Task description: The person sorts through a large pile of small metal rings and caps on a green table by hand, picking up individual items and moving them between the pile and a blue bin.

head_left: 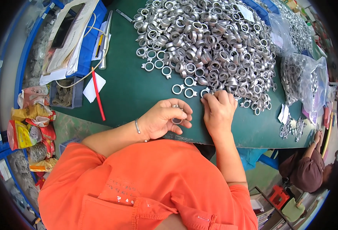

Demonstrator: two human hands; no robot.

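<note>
My left hand (pixel 162 118) is curled around a small silver metal ring (pixel 177 120), partly covered by thumb and fingers. My right hand (pixel 219 111) is closed at the near edge of a large heap of similar metal rings (pixel 211 42), each with a small lug. At its thumb and fingertips is one metal ring (pixel 204 92), which they appear to pinch; the exact contact is partly hidden. Just left of that, a few loose rings (pixel 177 89) lie apart from the heap on the green table (pixel 134 88).
A red stick-like pen (pixel 98 94) and a blue bin (pixel 86 53) with papers and a phone (pixel 67 27) stand at the left. Bags of rings (pixel 303 78) sit at the right. A co-worker in a dark top (pixel 305 170) is at the far right. Food packets (pixel 33 122) hang at the left.
</note>
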